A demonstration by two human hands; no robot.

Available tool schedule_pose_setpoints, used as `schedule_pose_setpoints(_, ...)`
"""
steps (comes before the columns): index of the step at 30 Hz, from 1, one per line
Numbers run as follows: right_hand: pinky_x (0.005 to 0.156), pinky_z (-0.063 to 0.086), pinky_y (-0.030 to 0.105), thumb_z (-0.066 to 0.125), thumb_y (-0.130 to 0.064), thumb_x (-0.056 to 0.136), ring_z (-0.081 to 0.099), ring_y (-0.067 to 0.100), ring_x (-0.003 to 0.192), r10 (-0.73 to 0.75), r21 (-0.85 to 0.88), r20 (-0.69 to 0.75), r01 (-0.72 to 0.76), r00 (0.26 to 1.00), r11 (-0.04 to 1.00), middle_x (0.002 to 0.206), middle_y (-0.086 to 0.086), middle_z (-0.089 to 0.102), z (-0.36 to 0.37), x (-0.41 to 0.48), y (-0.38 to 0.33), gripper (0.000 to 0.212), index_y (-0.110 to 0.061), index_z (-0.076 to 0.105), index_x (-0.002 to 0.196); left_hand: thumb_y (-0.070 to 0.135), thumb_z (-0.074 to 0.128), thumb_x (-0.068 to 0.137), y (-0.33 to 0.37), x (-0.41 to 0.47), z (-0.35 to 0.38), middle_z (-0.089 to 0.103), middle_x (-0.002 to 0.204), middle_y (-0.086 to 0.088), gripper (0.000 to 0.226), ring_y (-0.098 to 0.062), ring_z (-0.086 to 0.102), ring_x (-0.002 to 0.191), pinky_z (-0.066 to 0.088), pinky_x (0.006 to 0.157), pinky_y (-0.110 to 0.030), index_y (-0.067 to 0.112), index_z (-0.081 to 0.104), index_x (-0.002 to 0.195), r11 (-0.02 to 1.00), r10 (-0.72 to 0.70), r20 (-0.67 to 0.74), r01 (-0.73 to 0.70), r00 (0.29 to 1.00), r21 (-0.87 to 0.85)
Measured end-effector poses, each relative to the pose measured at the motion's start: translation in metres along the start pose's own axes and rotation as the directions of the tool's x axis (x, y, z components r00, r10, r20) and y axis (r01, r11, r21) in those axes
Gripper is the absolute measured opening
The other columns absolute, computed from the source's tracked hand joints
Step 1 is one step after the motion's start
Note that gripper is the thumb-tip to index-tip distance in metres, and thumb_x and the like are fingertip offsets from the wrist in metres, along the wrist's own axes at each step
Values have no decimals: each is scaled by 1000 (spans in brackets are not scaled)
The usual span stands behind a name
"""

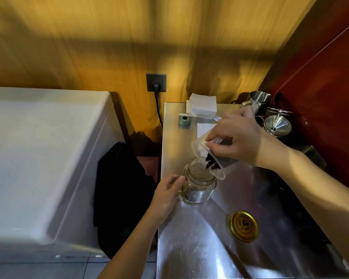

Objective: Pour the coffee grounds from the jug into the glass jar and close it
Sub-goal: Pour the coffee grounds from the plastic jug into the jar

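Observation:
A clear glass jar [197, 184] stands upright and open on the steel counter [191, 248]. My left hand [167, 192] grips its handle on the left side. My right hand [236, 137] holds a clear plastic jug [210, 158] tilted steeply, its rim just above the jar's mouth. Dark coffee grounds [212, 163] lie inside the jug near the lip. The jar's gold lid [243, 226] lies flat on the counter to the front right of the jar.
A stack of white paper squares [201, 105] and a small grey device [184, 119] sit at the counter's back. Steel pitchers [258, 101] and a funnel [277, 125] crowd the back right. A white appliance [44, 148] stands to the left, with dark cloth [119, 190] in the gap.

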State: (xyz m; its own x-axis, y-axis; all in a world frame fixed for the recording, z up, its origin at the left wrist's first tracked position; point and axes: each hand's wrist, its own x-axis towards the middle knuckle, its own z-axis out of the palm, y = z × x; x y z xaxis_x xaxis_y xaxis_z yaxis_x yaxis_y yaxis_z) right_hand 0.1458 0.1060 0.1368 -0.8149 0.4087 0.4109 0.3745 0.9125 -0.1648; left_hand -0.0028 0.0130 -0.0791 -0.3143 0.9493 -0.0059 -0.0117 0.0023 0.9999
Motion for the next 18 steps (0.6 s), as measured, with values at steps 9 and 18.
schedule_pose_setpoints(9, 65, 20, 36, 62, -23, 74, 49, 20, 59, -59, -17, 28, 60, 998, 998, 57, 6, 62, 4, 6, 0, 20, -6, 65, 62, 55, 61, 78, -5, 3, 0, 62, 71, 14, 24, -4, 59, 72, 47, 69, -32, 32, 66, 75, 998, -42, 0, 42, 999, -37)
schedule_pose_setpoints(18, 64, 17, 34, 61, -22, 74, 43, 19, 58, -73, -47, 26, 74, 997, 996, 54, 7, 59, 5, 9, 0, 23, -5, 62, 59, 51, 58, 80, -4, 2, -1, 60, 80, 7, 18, -4, 60, 76, 48, 73, -28, 36, 66, 74, 998, -61, 11, 61, 998, -15)
